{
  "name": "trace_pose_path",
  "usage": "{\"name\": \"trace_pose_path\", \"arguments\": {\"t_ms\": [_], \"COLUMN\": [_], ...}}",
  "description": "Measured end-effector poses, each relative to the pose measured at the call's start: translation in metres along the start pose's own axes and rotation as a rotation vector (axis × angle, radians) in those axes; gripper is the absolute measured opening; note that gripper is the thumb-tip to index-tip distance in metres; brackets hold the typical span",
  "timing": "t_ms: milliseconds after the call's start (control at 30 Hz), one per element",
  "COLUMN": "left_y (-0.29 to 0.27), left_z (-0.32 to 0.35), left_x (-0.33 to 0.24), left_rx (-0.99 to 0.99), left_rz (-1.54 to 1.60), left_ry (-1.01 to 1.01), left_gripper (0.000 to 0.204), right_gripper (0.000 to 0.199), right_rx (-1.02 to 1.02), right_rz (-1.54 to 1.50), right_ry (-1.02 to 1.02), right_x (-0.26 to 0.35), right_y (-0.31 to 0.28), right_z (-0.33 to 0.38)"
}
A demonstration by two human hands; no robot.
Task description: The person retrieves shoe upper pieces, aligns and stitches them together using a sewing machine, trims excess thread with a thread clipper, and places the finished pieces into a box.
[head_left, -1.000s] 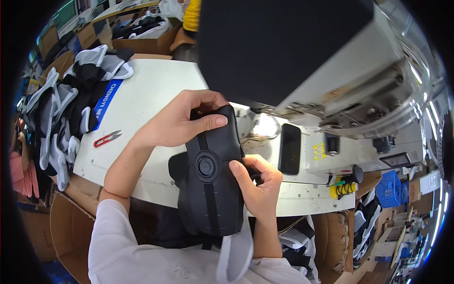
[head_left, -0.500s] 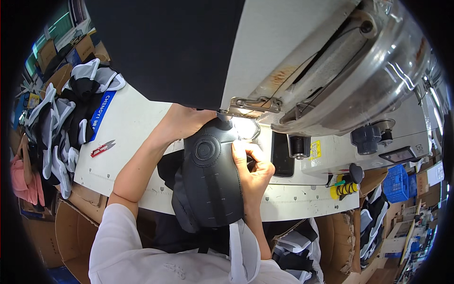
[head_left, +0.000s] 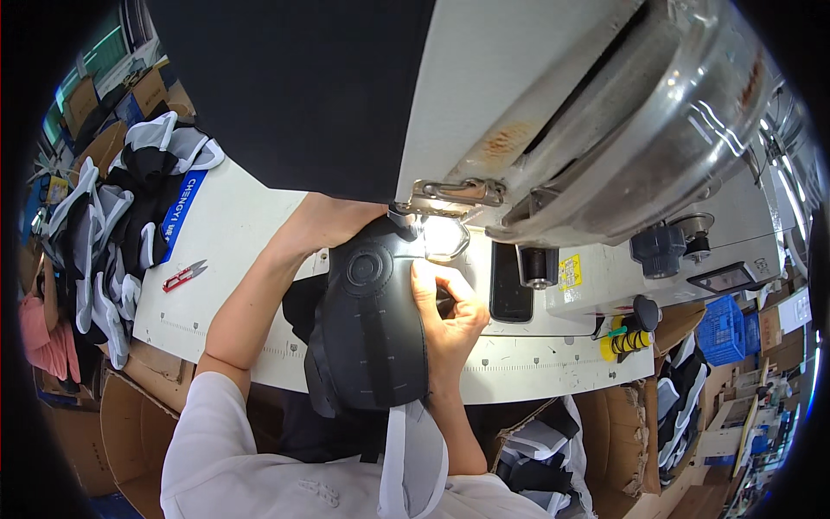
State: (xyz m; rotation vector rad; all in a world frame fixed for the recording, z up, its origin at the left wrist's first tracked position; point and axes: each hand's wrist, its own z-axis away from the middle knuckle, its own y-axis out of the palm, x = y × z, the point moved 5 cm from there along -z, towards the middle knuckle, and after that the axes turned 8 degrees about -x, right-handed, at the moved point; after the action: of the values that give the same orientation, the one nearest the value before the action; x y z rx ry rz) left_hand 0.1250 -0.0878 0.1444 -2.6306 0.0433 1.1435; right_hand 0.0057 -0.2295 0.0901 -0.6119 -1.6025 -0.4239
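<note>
A black molded padded piece (head_left: 373,346) with a raised round ring lies at the front of the sewing machine (head_left: 484,130), its far end under the lit needle area. My right hand (head_left: 451,316) grips the pad's right edge, thumb laid along it and fingers curled. At the pad's far left my left hand (head_left: 333,223) reaches in; its fingers are hidden by the machine head and the pad. From the pad's near end a grey strap with white edging (head_left: 415,463) hangs over my lap.
Red-handled thread snips (head_left: 184,276) lie on the white table (head_left: 233,251) at left, near a pile of black-and-grey pieces (head_left: 104,233). A dark phone (head_left: 512,281) rests right of the needle. Cardboard boxes (head_left: 130,432) stand below the table edge; a person (head_left: 47,333) is at far left.
The pad and my right hand have shifted a little left, and the strap has swung left. The lever and thread seen in the machine's slot before no longer show there.
</note>
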Motion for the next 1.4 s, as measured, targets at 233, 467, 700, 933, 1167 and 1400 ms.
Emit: {"name": "trace_pose_path", "arguments": {"t_ms": [233,467,700,933,1167,1400], "left_y": [-0.002,0.0,0.003,0.002,-0.06,-0.232], "left_z": [-0.006,-0.005,-0.002,-0.009,0.067,0.219], "left_x": [0.006,0.046,0.048,0.037,0.023,0.057], "left_rx": [0.0,-0.033,-0.023,0.013,-0.06,-0.288], "left_rz": [-0.031,0.181,0.147,-0.318,-0.238,-1.184], "left_ry": [0.093,-0.228,-0.334,-0.077,-0.051,-0.45], "left_gripper": [0.011,0.007,0.01,0.02,0.024,0.022], "right_gripper": [0.021,0.023,0.023,0.05,0.035,0.021], "right_rx": [-0.072,-0.147,-0.073,0.22,0.402,0.574], "right_rz": [-0.123,0.05,0.048,-0.083,0.603,0.863], "right_ry": [-0.179,-0.216,-0.21,-0.163,-0.643,-1.178], "right_x": [0.008,0.013,0.014,0.029,0.055,-0.014], "right_y": [0.005,0.006,0.002,-0.018,-0.018,0.015], "right_z": [-0.001,-0.009,-0.006,-0.007,0.01,0.103]}}
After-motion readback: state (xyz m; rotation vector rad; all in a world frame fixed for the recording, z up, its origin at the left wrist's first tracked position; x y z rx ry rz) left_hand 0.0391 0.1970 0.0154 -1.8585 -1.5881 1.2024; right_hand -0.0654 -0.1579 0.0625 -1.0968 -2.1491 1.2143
